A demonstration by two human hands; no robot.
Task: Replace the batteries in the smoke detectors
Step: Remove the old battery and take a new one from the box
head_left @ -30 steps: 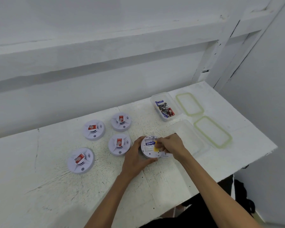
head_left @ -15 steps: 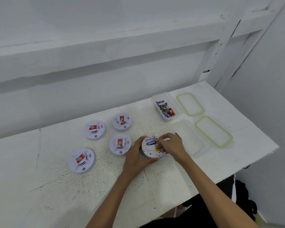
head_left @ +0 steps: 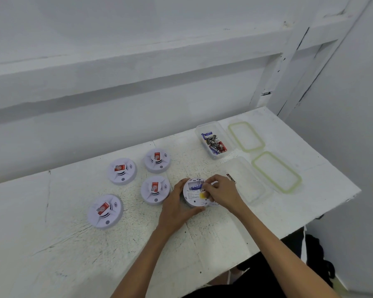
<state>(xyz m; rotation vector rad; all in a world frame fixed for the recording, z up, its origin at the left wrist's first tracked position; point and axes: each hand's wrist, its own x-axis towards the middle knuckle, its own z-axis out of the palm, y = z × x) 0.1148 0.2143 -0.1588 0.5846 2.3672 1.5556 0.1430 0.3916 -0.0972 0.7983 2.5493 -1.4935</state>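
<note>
Smoke detector (head_left: 193,195): face down on the white table (head_left: 73,244), near its front edge, back compartment open.
Left hand (head_left: 177,208): curled round the detector's left rim, gripping it.
Right hand (head_left: 223,193): fingers bent, tips pinching the blue battery (head_left: 196,186) in the compartment.
Other detectors (head_left: 156,190): four, face up, to the left.
Battery box (head_left: 207,125): clear, holds loose batteries, back right.
Loose battery (head_left: 230,177): just beyond the right hand, beside the empty box (head_left: 250,183).
</note>
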